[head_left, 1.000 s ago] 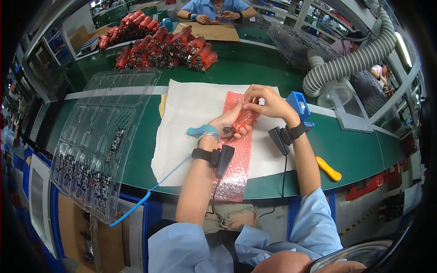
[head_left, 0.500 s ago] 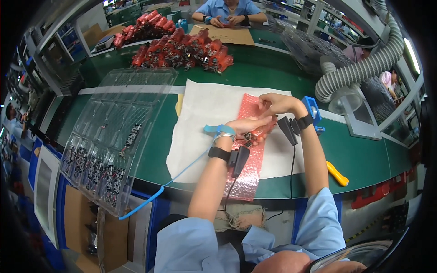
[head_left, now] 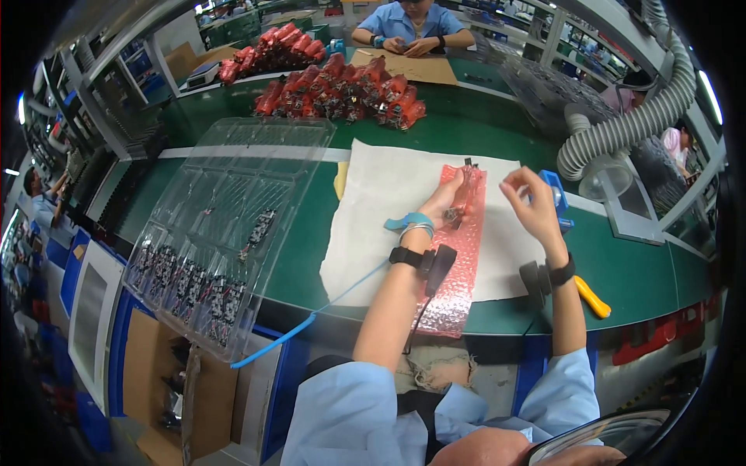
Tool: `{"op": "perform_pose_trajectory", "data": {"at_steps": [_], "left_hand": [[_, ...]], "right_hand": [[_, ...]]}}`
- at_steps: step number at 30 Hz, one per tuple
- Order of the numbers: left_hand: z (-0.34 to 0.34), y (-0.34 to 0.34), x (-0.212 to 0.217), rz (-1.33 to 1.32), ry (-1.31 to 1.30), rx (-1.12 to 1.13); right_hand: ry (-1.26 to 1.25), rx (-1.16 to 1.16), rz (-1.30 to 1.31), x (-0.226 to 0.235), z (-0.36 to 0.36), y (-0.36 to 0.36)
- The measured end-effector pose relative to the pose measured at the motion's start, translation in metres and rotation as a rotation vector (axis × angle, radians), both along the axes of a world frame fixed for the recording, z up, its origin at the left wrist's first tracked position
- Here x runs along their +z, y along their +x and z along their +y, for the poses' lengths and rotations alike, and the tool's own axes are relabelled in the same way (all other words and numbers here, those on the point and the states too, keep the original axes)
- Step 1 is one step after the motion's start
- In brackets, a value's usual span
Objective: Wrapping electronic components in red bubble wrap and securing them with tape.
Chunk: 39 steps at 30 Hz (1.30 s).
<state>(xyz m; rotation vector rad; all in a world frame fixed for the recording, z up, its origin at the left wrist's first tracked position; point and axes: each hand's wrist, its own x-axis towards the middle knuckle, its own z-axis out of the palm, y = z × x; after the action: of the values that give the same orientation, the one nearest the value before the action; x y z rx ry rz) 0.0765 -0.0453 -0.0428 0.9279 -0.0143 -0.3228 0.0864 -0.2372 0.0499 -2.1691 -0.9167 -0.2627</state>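
Observation:
My left hand lies closed round a bundle of small circuit boards on a strip of red bubble wrap; black connector ends stick out of the wrap's far end. The strip runs toward me over a white sheet. My right hand is raised to the right of the bundle, apart from it, with loosely bent fingers and nothing visible in them. Beside it stands a blue tape dispenser. A blue wrist strap with a coiled cord sits on my left wrist.
At the left lies a clear plastic tray with several circuit boards. Red-wrapped bundles are heaped at the back. A yellow-handled tool rests near the right edge. A grey duct hose hangs at the right. Across the table a person works.
My right hand has come off the bundle and moved right, toward the tape dispenser. My left hand has shifted away from me with the bundle, now pointing to the far side. The view has shifted.

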Motion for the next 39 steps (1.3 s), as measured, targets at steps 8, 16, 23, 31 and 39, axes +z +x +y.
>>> {"op": "perform_pose_trajectory", "data": {"at_steps": [8,16,23,31,39], "left_hand": [[0.014,0.022,-0.013,-0.132,-0.276,0.460],[0.069,0.004,0.051,-0.320,0.113,0.766],[0.216,0.056,0.074,-0.282,0.769,0.923],[0.232,0.121,0.112,-0.228,1.457,1.431],[0.268,0.173,0.094,-0.211,1.843,1.423]], "right_hand": [[-0.164,0.299,-0.009,-0.047,0.012,-0.043],[-0.191,0.252,-0.005,-0.067,0.004,-0.039],[-0.159,0.272,-0.024,-0.064,0.006,-0.038],[-0.139,0.271,-0.016,-0.067,0.002,-0.029],[-0.133,0.314,0.048,-0.062,0.008,-0.027]]}}
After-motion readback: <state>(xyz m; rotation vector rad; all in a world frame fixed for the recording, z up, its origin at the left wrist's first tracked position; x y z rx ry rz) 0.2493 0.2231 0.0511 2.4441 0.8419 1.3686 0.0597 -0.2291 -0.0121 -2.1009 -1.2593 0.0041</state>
